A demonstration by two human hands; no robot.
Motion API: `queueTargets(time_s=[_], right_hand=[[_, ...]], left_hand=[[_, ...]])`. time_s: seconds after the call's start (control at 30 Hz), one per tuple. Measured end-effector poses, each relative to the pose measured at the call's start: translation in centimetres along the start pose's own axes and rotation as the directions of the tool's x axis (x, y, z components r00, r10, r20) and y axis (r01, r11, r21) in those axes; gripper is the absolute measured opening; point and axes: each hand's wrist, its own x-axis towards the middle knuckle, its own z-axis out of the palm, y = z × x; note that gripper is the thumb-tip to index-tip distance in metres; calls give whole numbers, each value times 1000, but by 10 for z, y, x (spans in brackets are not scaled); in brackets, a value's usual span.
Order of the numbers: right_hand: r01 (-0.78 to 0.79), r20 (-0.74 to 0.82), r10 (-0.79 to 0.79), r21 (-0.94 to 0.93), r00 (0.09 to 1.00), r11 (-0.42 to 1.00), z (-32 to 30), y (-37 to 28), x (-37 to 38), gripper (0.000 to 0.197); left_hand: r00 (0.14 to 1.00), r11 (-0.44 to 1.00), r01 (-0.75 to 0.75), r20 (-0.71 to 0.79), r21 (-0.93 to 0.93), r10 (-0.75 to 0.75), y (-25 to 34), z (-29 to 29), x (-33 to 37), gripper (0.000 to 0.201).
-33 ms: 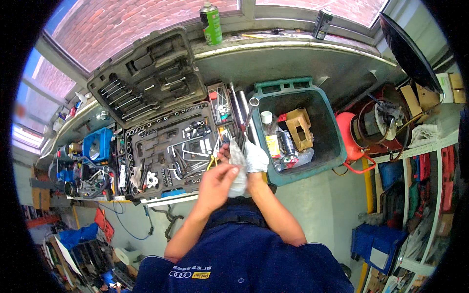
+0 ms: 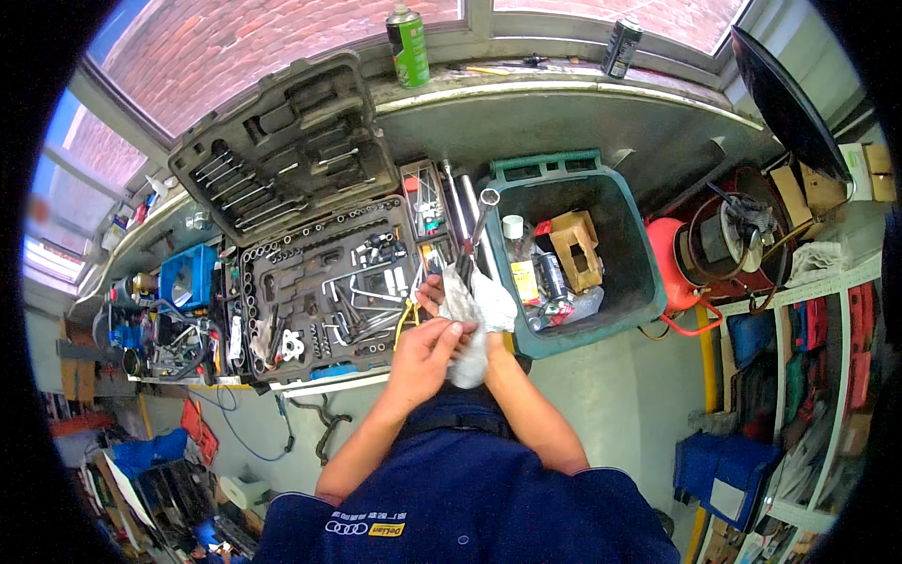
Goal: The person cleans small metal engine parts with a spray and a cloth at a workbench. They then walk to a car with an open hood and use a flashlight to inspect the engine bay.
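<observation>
Your left hand (image 2: 423,357) pinches the greyish-white fabric (image 2: 467,365) between thumb and fingertips. The fabric lies between your two hands, partly beyond that pinch and partly hanging below it, toward your waist. Your right hand (image 2: 493,315), largely hidden by a white covering (image 2: 496,293), is just beside it; whether its fingers grip anything, I cannot tell.

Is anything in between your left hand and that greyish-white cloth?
Nothing I can see: the left hand is already touching the cloth. The bin is off to the right, not between them.
</observation>
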Motion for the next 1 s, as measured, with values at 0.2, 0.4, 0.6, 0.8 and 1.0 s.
queueTargets(time_s=[0.2, 0.4, 0.6, 0.8, 1.0], right_hand=[[86, 93, -70, -178, 993, 980, 4, -2, 11, 50], [159, -12, -165, -201, 986, 967, -26, 20, 5, 38], [170, -113, -194, -190, 975, 967, -33, 22, 9, 35], [304, -65, -332, -272, 941, 913, -52, 27, 10, 49], [389, 30, -736, -863, 676, 323, 37, -14, -20, 33]], left_hand=[[883, 741, -273, -145, 614, 446, -20, -1, 22, 60], [897, 873, -272, -223, 404, 382, -58, 22, 39, 45], [966, 975, -196, -192, -101, 174, -59, 20, 48, 36], [980, 964, -161, -147, -212, 131, -52, 32, 42, 40], [1000, 795, -3, 13, -607, 15, -49, 10, 50, 44]])
